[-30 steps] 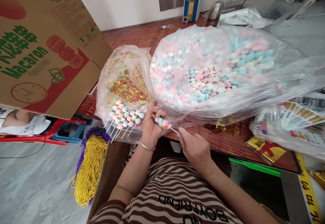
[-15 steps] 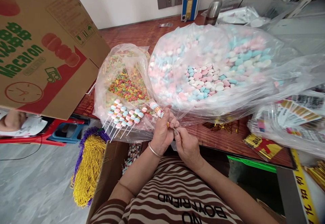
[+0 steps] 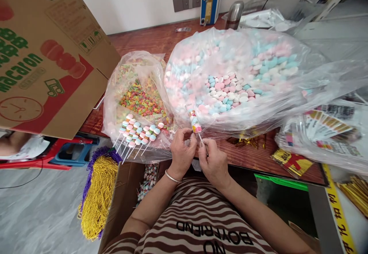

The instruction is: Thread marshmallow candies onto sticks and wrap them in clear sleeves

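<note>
A marshmallow candy stick in a printed clear wrapper (image 3: 196, 123) points away from me, above the table's front edge. My right hand (image 3: 214, 162) is closed in a pinch on its white stick, just below the wrapper. Beside the wrapper's lower end, my left hand (image 3: 182, 150) has its fingers curled together; whatever they pinch is hidden. Unwrapped candy sticks (image 3: 138, 133), pink, white and blue, lie in a row at the left. They rest on the front of a plastic bag of colourful ring-shaped candy (image 3: 140, 98).
A large clear bag of pastel candies (image 3: 227, 89) fills the table's middle. Gold ties (image 3: 247, 142) lie by the front edge, with printed wrappers (image 3: 330, 127) at right. A carton (image 3: 57, 54) stands at left; gold bead strings (image 3: 99, 196) hang below. Another person's arm (image 3: 11, 142) shows far left.
The wrapped candy stick has come out of my left hand's grasp into plain view, now held upward by its stick in my right hand. The view has shifted slightly.
</note>
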{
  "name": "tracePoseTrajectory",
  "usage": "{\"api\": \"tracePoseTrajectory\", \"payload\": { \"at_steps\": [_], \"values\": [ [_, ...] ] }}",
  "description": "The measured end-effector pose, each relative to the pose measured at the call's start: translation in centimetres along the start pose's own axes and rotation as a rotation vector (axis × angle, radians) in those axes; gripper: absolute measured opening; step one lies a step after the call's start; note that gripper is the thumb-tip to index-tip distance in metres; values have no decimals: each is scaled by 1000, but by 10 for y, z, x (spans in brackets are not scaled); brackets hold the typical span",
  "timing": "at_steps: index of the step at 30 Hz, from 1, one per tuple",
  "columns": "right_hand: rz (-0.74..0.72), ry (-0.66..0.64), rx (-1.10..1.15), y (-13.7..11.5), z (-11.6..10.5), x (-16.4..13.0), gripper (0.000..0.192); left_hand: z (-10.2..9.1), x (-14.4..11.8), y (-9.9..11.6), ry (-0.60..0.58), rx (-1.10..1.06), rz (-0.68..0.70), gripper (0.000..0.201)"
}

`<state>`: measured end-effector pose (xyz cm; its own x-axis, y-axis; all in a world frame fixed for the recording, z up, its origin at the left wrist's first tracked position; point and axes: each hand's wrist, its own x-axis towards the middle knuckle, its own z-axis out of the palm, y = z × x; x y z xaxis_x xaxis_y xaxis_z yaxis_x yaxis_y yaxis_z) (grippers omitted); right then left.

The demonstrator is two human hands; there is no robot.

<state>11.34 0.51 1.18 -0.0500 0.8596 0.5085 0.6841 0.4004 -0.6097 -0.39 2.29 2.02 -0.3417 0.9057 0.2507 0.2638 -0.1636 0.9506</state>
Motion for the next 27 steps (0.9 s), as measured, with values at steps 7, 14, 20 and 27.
{"api": "tracePoseTrajectory", "payload": {
  "at_steps": [7, 14, 20, 27],
  "values": [
    [53, -9, 4, -5, 2, -2, 20, 3, 0, -2, 9, 41, 41, 13],
    [116, -8, 72, -3, 0, -2, 19, 1, -4, -2, -107, 14, 110, 13],
    [69, -15, 176, 4, -9, 2, 14, 1, -7, 1, -40, -205, -42, 11],
    [-107, -48, 229, 8, -8, 0, 17, 1, 27, 29, -114, -984, -518, 39]
  ]
}}
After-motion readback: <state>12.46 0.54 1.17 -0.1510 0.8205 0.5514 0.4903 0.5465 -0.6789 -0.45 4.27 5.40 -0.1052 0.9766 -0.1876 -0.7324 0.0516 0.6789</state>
